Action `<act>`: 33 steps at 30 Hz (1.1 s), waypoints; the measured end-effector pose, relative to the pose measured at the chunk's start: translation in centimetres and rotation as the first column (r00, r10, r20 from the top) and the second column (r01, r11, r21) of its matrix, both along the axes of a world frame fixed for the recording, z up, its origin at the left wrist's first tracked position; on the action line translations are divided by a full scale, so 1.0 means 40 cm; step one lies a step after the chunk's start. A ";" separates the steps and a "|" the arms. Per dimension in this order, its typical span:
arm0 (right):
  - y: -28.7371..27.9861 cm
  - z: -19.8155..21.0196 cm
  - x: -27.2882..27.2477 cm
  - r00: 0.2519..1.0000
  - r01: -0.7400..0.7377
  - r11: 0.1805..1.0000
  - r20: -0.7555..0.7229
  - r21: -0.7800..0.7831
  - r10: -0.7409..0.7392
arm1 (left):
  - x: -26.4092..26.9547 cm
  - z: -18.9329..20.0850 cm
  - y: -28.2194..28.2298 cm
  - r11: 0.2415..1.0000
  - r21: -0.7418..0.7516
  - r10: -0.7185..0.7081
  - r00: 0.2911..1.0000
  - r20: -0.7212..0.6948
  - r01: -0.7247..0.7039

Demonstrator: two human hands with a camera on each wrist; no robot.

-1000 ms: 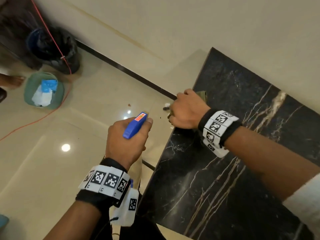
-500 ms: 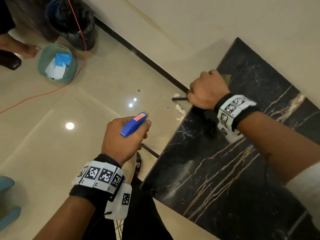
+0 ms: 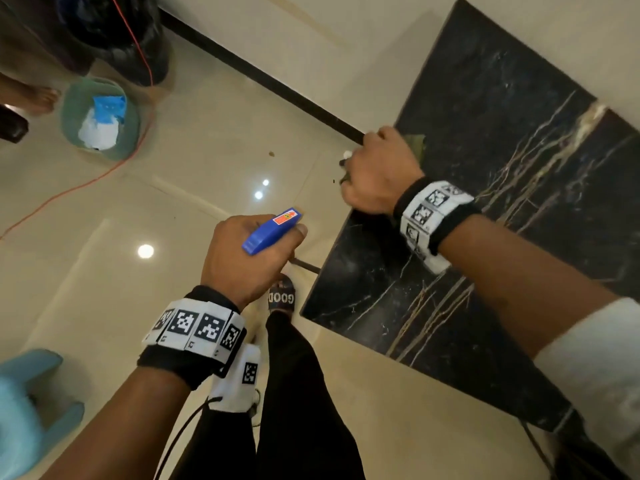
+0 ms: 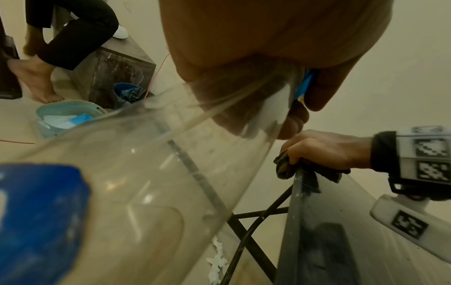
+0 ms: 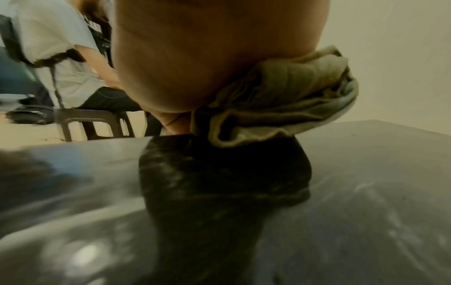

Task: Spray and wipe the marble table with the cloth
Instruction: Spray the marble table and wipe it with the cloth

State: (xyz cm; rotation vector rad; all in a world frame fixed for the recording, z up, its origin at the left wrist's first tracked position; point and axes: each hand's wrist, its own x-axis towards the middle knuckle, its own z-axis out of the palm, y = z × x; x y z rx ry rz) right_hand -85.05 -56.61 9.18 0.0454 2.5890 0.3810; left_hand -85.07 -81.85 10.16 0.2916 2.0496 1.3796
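A black marble table with gold veins fills the right of the head view. My right hand grips an olive-green cloth bunched against the table's left edge; part of the cloth hangs over that edge. My left hand holds a clear spray bottle with a blue head, out over the floor, left of the table and apart from it. The bottle's lower body is hidden under my hand in the head view.
A green tub with white and blue rags and a dark bin bag stand on the tiled floor far left, beside an orange cord. Another person's bare foot is there. A light blue stool stands near left. My sandalled foot is by the table corner.
The head view has swung, so table and floor shift in frame. My right hand stays with the cloth at the table's left edge. My left hand keeps the bottle in about the same place.
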 end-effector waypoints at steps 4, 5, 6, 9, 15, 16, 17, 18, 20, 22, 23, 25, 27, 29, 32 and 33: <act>-0.193 -0.003 0.150 1.000 0.015 0.981 -0.017 -0.192 -0.018 | 0.028 0.006 -0.027 0.999 0.013 0.037 0.999 0.005 -0.037; -0.221 0.000 0.171 1.000 0.004 0.977 -0.024 -0.213 -0.009 | 0.035 0.008 -0.030 0.999 0.014 0.045 0.999 0.005 -0.045; -0.231 0.001 0.180 0.999 -0.009 0.973 -0.034 -0.230 0.001 | 0.041 0.009 -0.035 0.999 0.015 0.043 0.999 0.001 -0.043; -0.172 0.005 0.152 0.999 -0.026 0.975 -0.023 -0.219 0.022 | 0.053 0.013 -0.054 0.999 0.022 0.025 1.000 -0.002 -0.025; -0.040 0.008 0.042 0.992 0.126 0.990 -0.019 -0.059 -0.127 | 0.073 0.018 -0.081 1.000 0.016 0.004 0.999 -0.033 -0.004; -0.061 0.009 0.055 0.991 0.135 0.989 -0.017 -0.056 -0.136 | 0.079 0.018 -0.087 1.000 0.014 0.004 0.999 -0.034 -0.004; -0.090 0.009 0.077 0.991 0.132 0.989 -0.023 -0.066 -0.134 | 0.083 0.020 -0.090 1.000 0.013 0.012 0.999 -0.033 -0.012; -0.128 0.012 0.110 0.991 0.123 0.987 -0.048 -0.101 -0.129 | 0.085 0.024 -0.092 1.000 0.013 0.026 0.999 -0.028 -0.025; -0.221 0.015 0.191 0.985 0.112 0.965 -0.105 -0.236 -0.139 | 0.088 0.031 -0.090 0.998 0.020 0.054 0.998 -0.009 -0.054; -0.318 0.017 0.265 0.981 0.098 0.935 -0.123 -0.342 -0.148 | 0.089 0.039 -0.085 0.996 0.037 0.080 0.997 0.002 -0.080; -0.359 0.016 0.293 0.983 0.083 0.930 -0.123 -0.357 -0.135 | 0.089 0.042 -0.081 0.995 0.042 0.087 0.996 0.002 -0.087; -0.411 0.007 0.330 0.988 0.039 0.932 -0.128 -0.361 -0.091 | 0.087 0.042 -0.077 0.996 0.048 0.081 0.997 -0.012 -0.081; -0.421 0.001 0.346 0.987 -0.001 0.921 -0.146 -0.390 -0.061 | 0.088 0.045 -0.074 0.997 0.055 0.055 0.998 -0.030 -0.053; -0.407 -0.002 0.357 0.984 -0.064 0.897 -0.179 -0.437 -0.017 | 0.090 0.048 -0.072 0.998 0.053 0.023 0.999 -0.043 -0.021; -0.376 -0.007 0.373 0.973 -0.179 0.864 -0.213 -0.470 0.086 | 0.096 0.055 -0.067 0.999 0.038 -0.031 0.997 -0.077 0.034; -0.366 -0.008 0.379 0.969 -0.210 0.861 -0.218 -0.464 0.119 | 0.099 0.057 -0.063 0.998 0.038 -0.047 0.995 -0.085 0.050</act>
